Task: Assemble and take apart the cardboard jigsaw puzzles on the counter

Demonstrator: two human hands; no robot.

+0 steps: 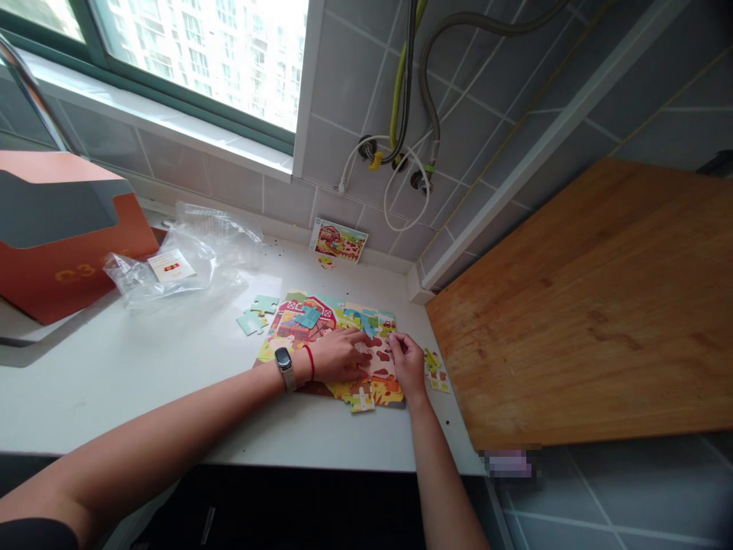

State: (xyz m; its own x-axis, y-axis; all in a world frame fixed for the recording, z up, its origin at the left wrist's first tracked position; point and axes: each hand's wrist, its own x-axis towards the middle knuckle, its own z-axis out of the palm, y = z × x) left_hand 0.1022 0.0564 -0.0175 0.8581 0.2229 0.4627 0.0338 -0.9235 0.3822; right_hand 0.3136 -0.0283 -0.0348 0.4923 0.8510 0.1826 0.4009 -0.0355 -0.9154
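Observation:
A farm-scene jigsaw puzzle (292, 351) with a red barn and a brown-spotted cow lies on the white countertop. My left hand (342, 355) rests flat on its middle, fingers spread. At the puzzle's right edge my right hand (408, 363) has its thumb and fingertips pinched on a piece by the cow; the fingers partly hide it. A loose blue piece (308, 316) lies on top of the barn. Light-green pieces (252, 321) sit off the left edge. More pieces (438, 380) lie just right of my right hand. A yellow piece (362, 399) sticks out at the bottom edge.
A small picture card (339, 241) leans on the tiled wall, with a loose piece (326, 262) before it. Clear plastic wrapping (214, 237) and an open orange box (74, 267) stand at left. A wooden board (584, 321) closes off the right side. Hoses (427, 84) hang above.

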